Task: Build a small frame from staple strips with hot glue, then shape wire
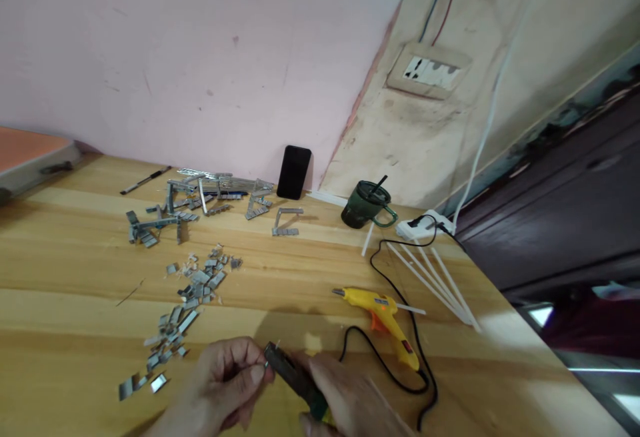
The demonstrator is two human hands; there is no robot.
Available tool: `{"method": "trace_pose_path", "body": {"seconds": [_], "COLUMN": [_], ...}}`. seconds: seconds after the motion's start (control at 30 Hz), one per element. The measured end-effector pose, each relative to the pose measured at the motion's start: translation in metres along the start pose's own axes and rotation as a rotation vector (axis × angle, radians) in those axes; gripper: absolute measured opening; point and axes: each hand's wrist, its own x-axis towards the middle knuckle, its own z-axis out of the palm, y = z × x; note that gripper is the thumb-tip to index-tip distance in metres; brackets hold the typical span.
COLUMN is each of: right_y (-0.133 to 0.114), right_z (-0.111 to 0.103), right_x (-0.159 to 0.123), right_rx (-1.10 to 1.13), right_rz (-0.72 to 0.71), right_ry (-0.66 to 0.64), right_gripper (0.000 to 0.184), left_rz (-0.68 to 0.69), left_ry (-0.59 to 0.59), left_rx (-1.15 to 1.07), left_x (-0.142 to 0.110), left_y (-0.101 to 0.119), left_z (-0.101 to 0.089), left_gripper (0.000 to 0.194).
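In the head view my left hand [225, 383] pinches a small, thin piece at the jaws of a pair of pliers. Fingertips cover most of that piece, so its kind does not show. My right hand [347, 393] is wrapped around the pliers [293, 375], which have dark jaws and a green and yellow grip, pointing up and left. To the left of my left hand lie loose cut metal pieces [187, 320], flat and silvery. Beyond my right hand a yellow hot glue gun [377, 307] rests on its side, a glue stick in its back end.
Bent metal frames [167, 213] stand at the back left of the wooden table [65, 277], near a pen [145, 180]. A phone [294, 171] leans on the wall. A green mug [363, 205], glue sticks [433, 280], a power strip [425, 225] and a black cord [400, 290] occupy the right.
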Motion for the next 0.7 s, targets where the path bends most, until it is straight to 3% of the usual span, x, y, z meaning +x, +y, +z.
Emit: {"method": "trace_pose_path", "body": {"seconds": [0.2, 0.33, 0.57, 0.7], "right_y": [0.009, 0.014, 0.001, 0.002], "right_z": [0.016, 0.02, 0.001, 0.004], "right_x": [0.003, 0.004, 0.002, -0.001], "right_rx": [-0.018, -0.046, -0.028, 0.002], "right_rz": [0.09, 0.057, 0.03, 0.03], "right_ry": [0.045, 0.018, -0.022, 0.012], "right_gripper": [0.052, 0.055, 0.056, 0.054], "left_rz": [-0.147, -0.226, -0.316, -0.334], "left_ry": [-0.161, -0.253, -0.268, -0.28], "left_rx": [-0.298, -0.43, -0.531, -0.592], "left_x": [0.002, 0.002, 0.0, 0.0], "left_y": [-0.003, -0.004, 0.005, 0.008], "left_z": [-0.004, -0.003, -0.001, -0.002], "left_gripper": [0.027, 0.021, 0.022, 0.018]}}
